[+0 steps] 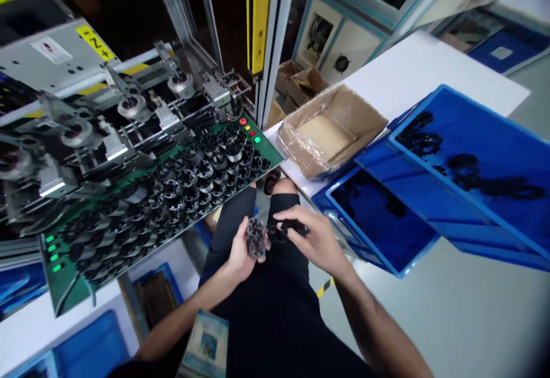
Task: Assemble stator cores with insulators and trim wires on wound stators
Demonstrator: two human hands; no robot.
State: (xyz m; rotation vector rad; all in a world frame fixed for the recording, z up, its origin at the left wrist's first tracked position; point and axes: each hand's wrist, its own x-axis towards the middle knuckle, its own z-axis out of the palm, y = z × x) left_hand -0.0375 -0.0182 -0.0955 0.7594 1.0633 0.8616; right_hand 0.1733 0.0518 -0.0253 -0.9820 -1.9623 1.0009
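Above my lap, my left hand (242, 254) is closed around a dark, slotted motor stator core (256, 237), its toothed face turned up. Just to the right, my right hand (318, 237) pinches black plastic slotted rings (279, 229) between thumb and fingers; how many is hard to make out. The held pieces are close together, and whether they touch I cannot tell. On the green worktop (64, 292) to the left stand rows of stator cores (172, 189), silvery rings with black slotted ends.
A winding machine (133, 106) lines the worktop's back. Right of it sit a plastic-lined cardboard box (330, 132) and blue bins (481, 229), (387, 252) holding black parts. Pliers (79, 292) lie at the worktop's front left corner. A yellow post (259, 23) rises behind.
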